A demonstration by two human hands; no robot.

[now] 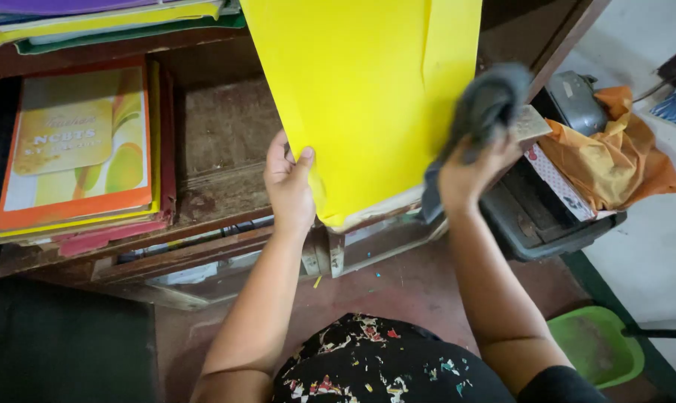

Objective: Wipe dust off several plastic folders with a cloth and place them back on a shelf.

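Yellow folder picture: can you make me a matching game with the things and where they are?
Things:
1. yellow folder
2. grey cloth
3. orange book
4. green dustpan

Places:
A. on the floor, bottom right
B. bunched in the right hand
C. lying flat on the wooden shelf, left
D. held upright by the left hand

Pairs: 1-D, 2-B, 3-C, 4-A

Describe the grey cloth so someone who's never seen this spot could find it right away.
Start at the wooden shelf and find the big yellow folder held up in front of it. At the folder's right edge, the right hand presses a bunched cloth against it. It is the only dark grey, soft thing there, unlike the orange cloth farther right.
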